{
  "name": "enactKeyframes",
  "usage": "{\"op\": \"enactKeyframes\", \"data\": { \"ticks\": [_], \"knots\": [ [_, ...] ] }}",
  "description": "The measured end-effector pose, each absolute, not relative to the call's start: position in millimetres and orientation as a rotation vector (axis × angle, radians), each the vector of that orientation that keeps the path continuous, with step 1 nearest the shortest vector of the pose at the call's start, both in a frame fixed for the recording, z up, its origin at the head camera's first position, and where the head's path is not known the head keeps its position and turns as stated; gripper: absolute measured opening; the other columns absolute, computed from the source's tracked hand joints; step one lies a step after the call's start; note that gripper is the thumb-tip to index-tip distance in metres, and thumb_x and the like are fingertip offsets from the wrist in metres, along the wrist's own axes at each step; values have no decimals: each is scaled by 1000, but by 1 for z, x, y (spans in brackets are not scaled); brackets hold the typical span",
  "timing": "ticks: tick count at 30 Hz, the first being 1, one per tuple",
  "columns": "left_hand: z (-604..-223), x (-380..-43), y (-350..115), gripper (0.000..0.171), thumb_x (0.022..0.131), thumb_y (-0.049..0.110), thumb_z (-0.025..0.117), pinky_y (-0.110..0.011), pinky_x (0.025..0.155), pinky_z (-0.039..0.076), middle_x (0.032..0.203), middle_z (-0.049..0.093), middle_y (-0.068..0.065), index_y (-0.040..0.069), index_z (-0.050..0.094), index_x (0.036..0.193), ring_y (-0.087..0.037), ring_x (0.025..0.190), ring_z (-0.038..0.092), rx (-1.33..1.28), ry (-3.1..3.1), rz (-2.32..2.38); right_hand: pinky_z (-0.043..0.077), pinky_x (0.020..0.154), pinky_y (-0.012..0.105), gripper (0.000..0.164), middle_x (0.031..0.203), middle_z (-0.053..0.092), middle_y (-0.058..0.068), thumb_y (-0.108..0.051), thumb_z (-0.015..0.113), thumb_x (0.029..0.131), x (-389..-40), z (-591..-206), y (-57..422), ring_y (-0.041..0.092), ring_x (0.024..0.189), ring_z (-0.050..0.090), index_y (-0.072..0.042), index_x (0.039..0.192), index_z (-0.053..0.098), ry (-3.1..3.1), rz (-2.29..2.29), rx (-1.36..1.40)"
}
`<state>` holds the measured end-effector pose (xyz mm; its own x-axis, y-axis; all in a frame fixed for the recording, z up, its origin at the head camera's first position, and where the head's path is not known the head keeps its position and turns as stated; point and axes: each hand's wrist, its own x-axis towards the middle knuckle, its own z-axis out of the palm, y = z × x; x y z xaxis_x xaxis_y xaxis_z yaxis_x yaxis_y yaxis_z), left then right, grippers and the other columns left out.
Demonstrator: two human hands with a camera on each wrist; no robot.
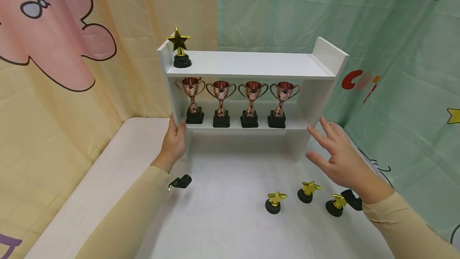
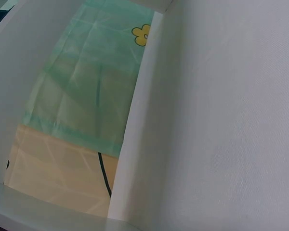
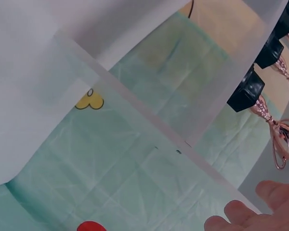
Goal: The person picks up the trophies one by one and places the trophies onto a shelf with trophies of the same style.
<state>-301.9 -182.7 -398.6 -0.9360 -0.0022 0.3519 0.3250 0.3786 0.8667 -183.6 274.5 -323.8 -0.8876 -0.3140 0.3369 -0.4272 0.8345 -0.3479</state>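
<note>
A white shelf unit stands on the table. My left hand holds its left side panel, thumb on the front edge; the fingers behind are mostly hidden. By the right side panel, my right hand has its fingers spread and holds nothing; in the right wrist view its fingertips show near the panel edge. A gold star trophy stands at the left end of the top shelf. Several copper-coloured two-handled trophy cups on black bases line the middle shelf.
Three small gold star trophies stand on the white tabletop: one nearer the middle, one farther back, one by the right wrist. Patterned curtains hang behind and at both sides.
</note>
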Motion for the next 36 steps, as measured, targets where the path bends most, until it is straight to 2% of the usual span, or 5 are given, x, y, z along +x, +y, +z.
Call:
{"op": "enactKeyframes", "data": {
  "ticks": [5,12,26,31,36],
  "knots": [
    [-398,-302,-183,61,115,33,28,-66,126,23,174,21,-15,31,2,171,-40,161,21,-286,-2340,-1580,24,105,89,79,178,4,19,-36,72,101,-181,-327,276,52,161,0,-18,167,33,-2843,589,529],
    [-396,-301,-182,61,116,32,28,-65,127,22,174,21,-16,29,3,171,-40,161,21,-297,-2332,-1576,22,107,88,81,178,1,15,-40,71,100,-178,-335,279,51,161,-2,-22,168,30,-2906,573,493],
    [-397,-302,-182,60,116,29,30,-64,127,23,173,23,-17,26,6,171,-40,160,23,-286,-2322,-1577,24,107,87,81,177,7,19,-42,71,100,-177,-345,286,54,158,7,-21,167,32,-2969,523,481],
    [-397,-301,-182,60,116,29,30,-64,127,23,174,21,-17,26,5,171,-40,160,22,-284,-2324,-1577,26,109,84,82,177,10,19,-43,72,99,-174,-349,296,55,157,13,-23,167,31,-2994,519,498],
    [-396,-300,-182,60,116,29,29,-64,127,23,174,21,-16,26,5,171,-40,160,23,-282,-2336,-1567,34,107,81,86,176,13,20,-50,72,98,-171,-353,308,56,153,21,-25,168,30,-3038,506,514]
  ]
}}
